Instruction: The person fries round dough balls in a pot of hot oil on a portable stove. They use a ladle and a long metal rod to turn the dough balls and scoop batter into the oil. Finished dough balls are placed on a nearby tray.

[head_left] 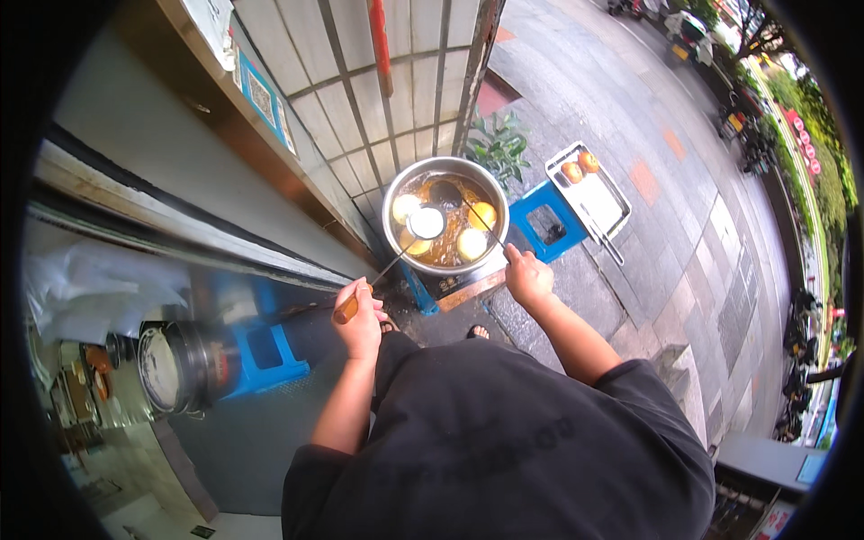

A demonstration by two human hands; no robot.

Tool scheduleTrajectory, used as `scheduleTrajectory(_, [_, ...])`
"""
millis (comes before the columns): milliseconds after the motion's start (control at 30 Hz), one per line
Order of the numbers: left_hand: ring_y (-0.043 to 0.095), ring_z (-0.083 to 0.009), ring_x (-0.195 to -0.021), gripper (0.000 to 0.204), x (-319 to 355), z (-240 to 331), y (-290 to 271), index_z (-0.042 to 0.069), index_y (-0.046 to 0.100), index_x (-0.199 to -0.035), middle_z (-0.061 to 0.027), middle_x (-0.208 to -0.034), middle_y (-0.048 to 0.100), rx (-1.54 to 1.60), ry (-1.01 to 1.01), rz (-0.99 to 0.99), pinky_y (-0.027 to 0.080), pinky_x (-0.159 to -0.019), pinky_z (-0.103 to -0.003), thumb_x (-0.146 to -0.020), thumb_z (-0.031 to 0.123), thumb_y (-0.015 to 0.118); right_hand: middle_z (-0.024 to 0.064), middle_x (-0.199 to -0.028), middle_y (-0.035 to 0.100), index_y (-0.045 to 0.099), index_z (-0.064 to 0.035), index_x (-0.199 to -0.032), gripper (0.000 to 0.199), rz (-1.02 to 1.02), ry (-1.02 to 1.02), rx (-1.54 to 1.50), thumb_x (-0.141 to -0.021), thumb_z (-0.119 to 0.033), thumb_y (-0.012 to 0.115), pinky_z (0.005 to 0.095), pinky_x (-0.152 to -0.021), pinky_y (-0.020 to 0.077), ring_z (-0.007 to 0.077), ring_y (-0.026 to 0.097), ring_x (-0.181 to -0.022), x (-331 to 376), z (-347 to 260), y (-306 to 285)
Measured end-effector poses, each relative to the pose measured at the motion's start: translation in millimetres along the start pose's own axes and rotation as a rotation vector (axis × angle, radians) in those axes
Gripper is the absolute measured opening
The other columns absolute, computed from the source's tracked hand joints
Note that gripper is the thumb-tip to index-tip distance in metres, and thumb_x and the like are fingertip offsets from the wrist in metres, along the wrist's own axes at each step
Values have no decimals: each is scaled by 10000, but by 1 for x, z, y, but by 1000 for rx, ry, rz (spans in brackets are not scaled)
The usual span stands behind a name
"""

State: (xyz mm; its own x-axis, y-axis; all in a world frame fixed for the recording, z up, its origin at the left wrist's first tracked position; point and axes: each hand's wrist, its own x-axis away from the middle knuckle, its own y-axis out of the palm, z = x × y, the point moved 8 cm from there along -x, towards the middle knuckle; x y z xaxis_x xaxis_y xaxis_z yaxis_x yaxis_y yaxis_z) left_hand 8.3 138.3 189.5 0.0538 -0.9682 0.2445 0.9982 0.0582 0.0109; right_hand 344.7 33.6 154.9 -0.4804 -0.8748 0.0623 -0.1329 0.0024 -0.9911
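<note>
My left hand (362,320) is closed round the wooden handle of a ladle (391,264). Its round bowl, filled with something white, is over the oil in a metal pot (388,216). In my right hand (529,275) is the thin handle of a second ladle (445,193), whose dark bowl dips into the oil near the far side. Around the two bowls float several round pieces, among them a yellow fritter (482,215) at the right and a paler fritter (472,244) nearer me.
Right of the pot, a white tray (598,203) with browned round fritters (580,166) and tongs (609,247) rests by a blue stool (569,236). A leafy plant (498,148) and tiled wall (346,103) stand beyond. At left is a bucket of white stuff (162,369).
</note>
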Motion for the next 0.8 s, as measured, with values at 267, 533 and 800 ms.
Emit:
scheduleTrajectory(267, [559, -91, -524, 236, 14, -9, 41, -19, 646, -1064, -55, -745, 622, 9, 6, 73, 483, -446, -230, -942, 177, 600, 98, -755, 681, 609, -157, -1292, 399, -47, 14, -462, -912, -280, 593, 325, -527, 501, 183, 630, -594, 8, 63, -56])
scheduleTrajectory(533, [579, -86, -559, 230, 20, -10, 67, -6, 655, -1066, -58, -771, 645, -5, -7, 52, 492, -457, -232, -932, 173, 601, 40, -718, 658, 577, -101, -1334, 433, -560, 341, -969, -929, -256, 579, 216, -460, 420, 59, 526, -529, 42, 87, -43])
scheduleTrajectory(800, [574, -77, -531, 193, 24, -14, 80, 14, 671, -1016, -34, -723, 642, 49, 10, 39, 479, -440, -228, -924, 180, 634, 49, -730, 673, 573, -100, -1340, 449, -561, 344, -853, -919, -256, 574, 227, -471, 436, 68, 530, -522, 49, 88, -44])
